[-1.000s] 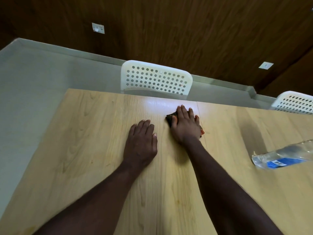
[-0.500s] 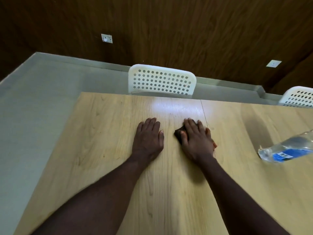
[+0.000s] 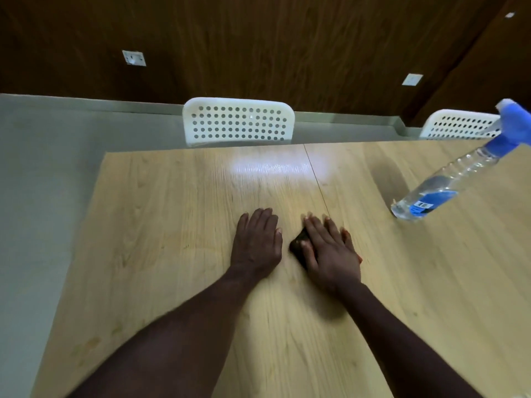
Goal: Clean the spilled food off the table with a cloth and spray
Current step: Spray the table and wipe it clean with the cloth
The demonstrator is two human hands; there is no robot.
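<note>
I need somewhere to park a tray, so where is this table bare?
Bare wood runs from the left hand to the left edge of the table, and from the hands to the far edge by the chair. A narrower strip lies between the right hand and the bottle. The middle is crowded: the right hand presses the cloth beside the left hand.

A white plastic chair (image 3: 238, 122) with a backrest full of round holes stands on the grey floor (image 3: 57, 168). A second white chair (image 3: 459, 124) of the same kind is well apart to its right, partly hidden. Behind both runs a dark wood-panelled wall (image 3: 287, 47) with a pale skirting strip (image 3: 115, 106) at its foot. Three small white wall plates sit on the panelling: one at left (image 3: 134, 58), one at right (image 3: 412, 79), and one near the top right corner (image 3: 509, 15).
</note>
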